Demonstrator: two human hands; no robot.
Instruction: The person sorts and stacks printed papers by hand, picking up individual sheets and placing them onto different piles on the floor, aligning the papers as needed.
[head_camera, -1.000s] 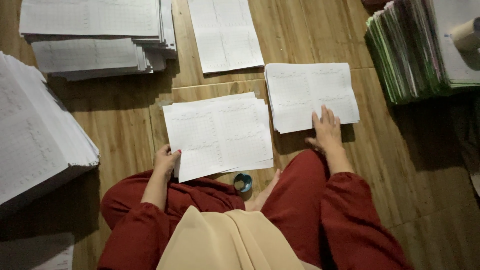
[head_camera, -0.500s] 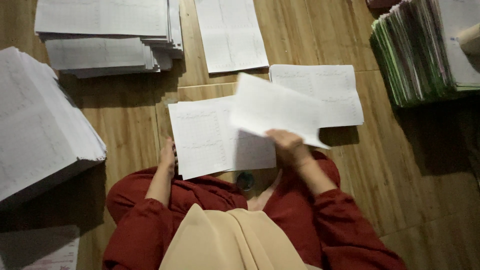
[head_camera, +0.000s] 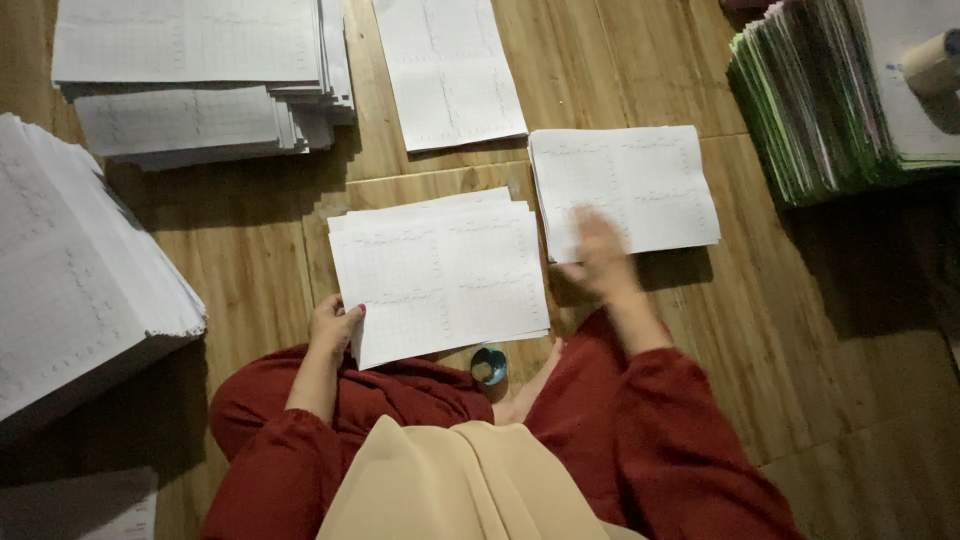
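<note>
A small stack of white printed sheets lies on a wooden board in front of my knees. My left hand pinches its lower left corner. My right hand is blurred, fingers spread, over the near edge of a second small stack of printed sheets just to the right. It holds nothing that I can see. A single sheet lies farther away, above the two stacks.
Tall paper piles stand at the far left and near left. A thick green-edged pile with a tape roll on top is at the right. A small teal round object sits by my knees on the wooden floor.
My right hand lifted a sheet off the right stack, carried it left, and laid it on the middle stack. The hand has since swung back to the right stack, empty.
</note>
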